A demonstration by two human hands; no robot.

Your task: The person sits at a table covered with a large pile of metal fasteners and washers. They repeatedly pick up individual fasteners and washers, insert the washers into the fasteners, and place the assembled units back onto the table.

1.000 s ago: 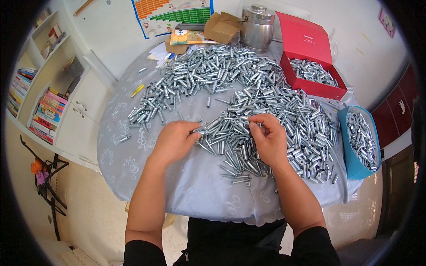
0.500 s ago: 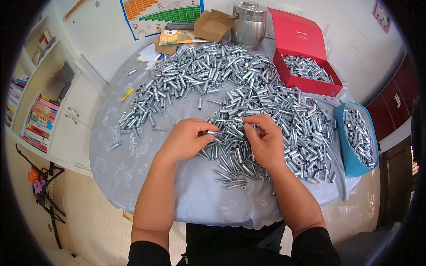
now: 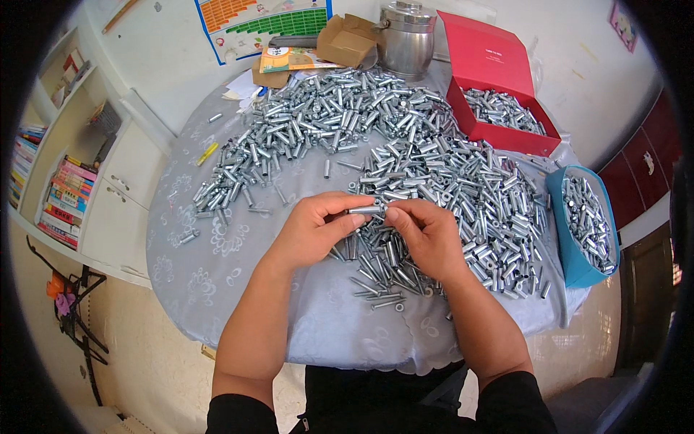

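Note:
My left hand (image 3: 307, 230) pinches a shiny metal sleeve (image 3: 363, 210) between thumb and fingers, holding it about level over the near edge of the heap. At the sleeve's right end, my right hand (image 3: 434, 235) has its thumb and forefinger pressed together. Whatever small piece they grip there is mostly hidden by the fingertips. Below and around both hands spreads a pile of loose metal sleeves (image 3: 491, 210), with thin bolts (image 3: 387, 300) mixed in along its near side.
A second heap of sleeves (image 3: 289, 123) covers the table's far side. An open red box (image 3: 499, 137) and a blue fabric bin (image 3: 575, 264), both filled with metal parts, stand at the right. A steel pot (image 3: 407, 40) and a cardboard box (image 3: 347, 42) sit at the back.
My left hand has shifted right with the sleeve, and my right hand has come slightly left. The sleeve's end now meets my right fingertips, where a gap was before.

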